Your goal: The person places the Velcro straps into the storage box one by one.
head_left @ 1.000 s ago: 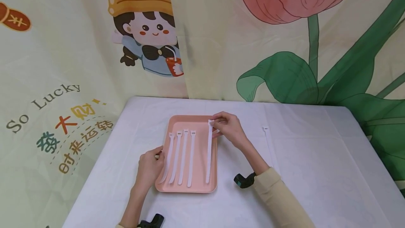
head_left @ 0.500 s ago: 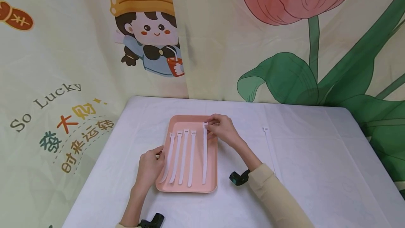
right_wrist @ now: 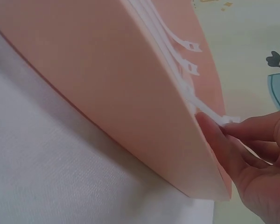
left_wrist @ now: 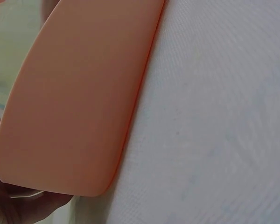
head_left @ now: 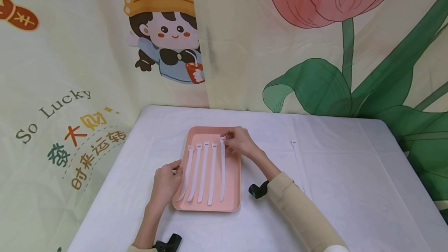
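Note:
A pink tray [head_left: 231,182] lies lengthwise on the table, with several white cable ties [head_left: 200,174] side by side in its left half, slotted heads at the far end. My right hand [head_left: 240,142] pinches another cable tie [head_left: 223,170] by its head between thumb and finger, over the tray just right of the row. In the right wrist view, that tie's head [right_wrist: 231,120] shows at my fingertips, above the tray wall. My left hand [head_left: 168,182] grips the tray's left edge; in the left wrist view its fingers [left_wrist: 42,205] curl at the tray's outer side.
One more white cable tie [head_left: 298,166] lies on the white-covered table [head_left: 350,189] right of the tray, partly behind the right sleeve [head_left: 297,205]. A printed cloth backdrop [head_left: 238,69] hangs behind the table.
My right hand has moved left over the tray, bringing the pinched cable tie from near the right rim to close beside the row. The left hand has stayed on the tray edge.

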`<action>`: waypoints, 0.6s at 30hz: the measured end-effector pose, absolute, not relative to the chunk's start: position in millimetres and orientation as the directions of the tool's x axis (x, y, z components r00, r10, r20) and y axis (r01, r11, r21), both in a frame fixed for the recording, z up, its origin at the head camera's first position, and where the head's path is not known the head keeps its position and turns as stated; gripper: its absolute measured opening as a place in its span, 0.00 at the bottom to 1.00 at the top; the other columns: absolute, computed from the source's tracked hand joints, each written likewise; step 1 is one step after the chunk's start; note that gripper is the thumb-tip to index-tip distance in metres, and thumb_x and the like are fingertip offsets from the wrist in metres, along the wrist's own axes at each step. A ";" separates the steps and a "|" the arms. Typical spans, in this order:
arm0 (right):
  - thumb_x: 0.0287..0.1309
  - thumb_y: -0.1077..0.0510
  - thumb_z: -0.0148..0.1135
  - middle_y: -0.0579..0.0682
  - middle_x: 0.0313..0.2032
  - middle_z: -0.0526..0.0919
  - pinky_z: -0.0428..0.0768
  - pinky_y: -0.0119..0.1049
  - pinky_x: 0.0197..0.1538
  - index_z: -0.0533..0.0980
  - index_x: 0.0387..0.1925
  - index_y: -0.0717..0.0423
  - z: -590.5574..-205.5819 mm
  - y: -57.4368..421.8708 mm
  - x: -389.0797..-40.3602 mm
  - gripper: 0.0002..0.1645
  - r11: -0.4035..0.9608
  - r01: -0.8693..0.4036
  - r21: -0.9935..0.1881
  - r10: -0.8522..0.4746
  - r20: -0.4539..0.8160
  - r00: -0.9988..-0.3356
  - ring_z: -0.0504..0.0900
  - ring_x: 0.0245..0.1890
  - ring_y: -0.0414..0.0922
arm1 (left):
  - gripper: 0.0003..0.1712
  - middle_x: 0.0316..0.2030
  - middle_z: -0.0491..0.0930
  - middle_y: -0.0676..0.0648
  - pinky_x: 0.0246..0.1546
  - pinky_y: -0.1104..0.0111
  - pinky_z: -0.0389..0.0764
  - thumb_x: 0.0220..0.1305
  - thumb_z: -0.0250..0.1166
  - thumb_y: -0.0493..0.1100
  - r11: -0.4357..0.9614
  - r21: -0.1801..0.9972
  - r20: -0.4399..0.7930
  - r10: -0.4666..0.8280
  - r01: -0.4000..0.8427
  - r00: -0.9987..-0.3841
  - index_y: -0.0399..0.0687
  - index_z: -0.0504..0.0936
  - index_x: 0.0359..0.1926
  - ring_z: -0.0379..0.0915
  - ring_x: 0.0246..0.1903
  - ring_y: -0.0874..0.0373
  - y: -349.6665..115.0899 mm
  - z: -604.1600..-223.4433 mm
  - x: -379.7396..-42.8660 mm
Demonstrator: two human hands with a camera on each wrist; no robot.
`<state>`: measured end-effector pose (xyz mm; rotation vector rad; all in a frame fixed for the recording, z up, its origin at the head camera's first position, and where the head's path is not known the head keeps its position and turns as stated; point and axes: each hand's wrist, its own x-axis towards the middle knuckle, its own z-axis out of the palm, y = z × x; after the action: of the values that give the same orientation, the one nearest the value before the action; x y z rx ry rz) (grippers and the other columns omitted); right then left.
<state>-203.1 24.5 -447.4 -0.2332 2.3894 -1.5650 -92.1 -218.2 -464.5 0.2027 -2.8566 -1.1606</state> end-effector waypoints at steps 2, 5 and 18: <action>0.64 0.72 0.61 0.59 0.35 0.83 0.88 0.44 0.32 0.83 0.47 0.66 -448.9 22.5 -204.9 0.12 0.431 -0.001 -0.903 -0.285 -0.135 -0.949 0.89 0.27 0.57 | 0.21 0.40 0.87 0.34 0.17 0.72 0.69 0.70 0.57 0.32 0.710 0.696 -0.002 -0.141 -0.103 -0.990 0.29 0.81 0.60 0.72 0.21 0.59 -218.2 -464.0 -92.0; 0.63 0.71 0.62 0.58 0.34 0.84 0.85 0.35 0.31 0.84 0.46 0.65 -450.8 20.3 -208.1 0.11 0.511 -0.053 -0.858 -0.281 -0.108 -0.953 0.88 0.27 0.52 | 0.21 0.40 0.87 0.34 0.17 0.72 0.69 0.70 0.57 0.32 0.708 0.698 -0.006 -0.140 -0.104 -0.990 0.28 0.81 0.60 0.72 0.21 0.59 -218.1 -463.4 -91.7; 0.61 0.74 0.59 0.55 0.33 0.79 0.83 0.33 0.27 0.82 0.48 0.64 -447.8 12.4 -210.0 0.15 0.627 -0.056 -0.777 -0.287 -0.163 -0.944 0.82 0.25 0.45 | 0.21 0.40 0.87 0.34 0.18 0.72 0.69 0.70 0.57 0.33 0.721 0.684 -0.007 -0.139 -0.106 -0.990 0.28 0.81 0.60 0.72 0.21 0.59 -217.7 -461.1 -91.1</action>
<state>-210.0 12.4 -447.8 -0.2787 2.5802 -1.2176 -91.1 -217.7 -461.1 0.2047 -2.8724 -1.1379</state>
